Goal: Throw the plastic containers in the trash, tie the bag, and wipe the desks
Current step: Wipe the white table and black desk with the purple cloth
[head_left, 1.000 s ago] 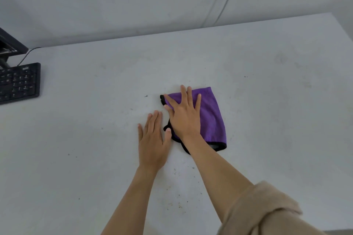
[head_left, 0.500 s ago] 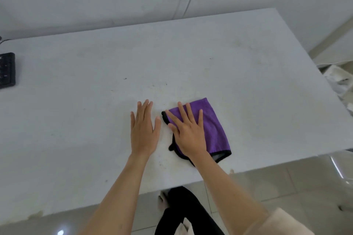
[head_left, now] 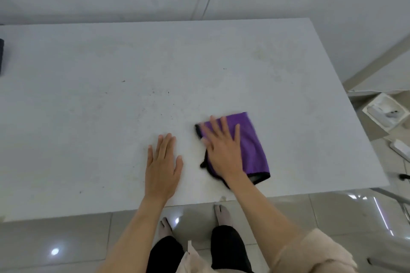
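Note:
A folded purple cloth (head_left: pixel 253 146) with a black edge lies on the white desk (head_left: pixel 111 106), near its front edge and right of centre. My right hand (head_left: pixel 223 150) presses flat on the cloth's left half, fingers straight and spread. My left hand (head_left: pixel 163 166) rests flat on the bare desk a short gap to the left of the cloth, fingers straight. Small dark specks and faint stains mark the desk surface beyond my hands. No plastic containers or trash bag are in view.
A dark keyboard edge (head_left: pixel 1 55) shows at the desk's far left. The desk's right edge drops to a tiled floor with a white open box (head_left: pixel 386 113) and a white power strip (head_left: pixel 401 149). A wall stands behind the desk. My feet stand under the front edge.
My right hand has slid the cloth rightward across the desk, opening a gap from my left hand. The view has shifted right and back, so the front edge and floor show.

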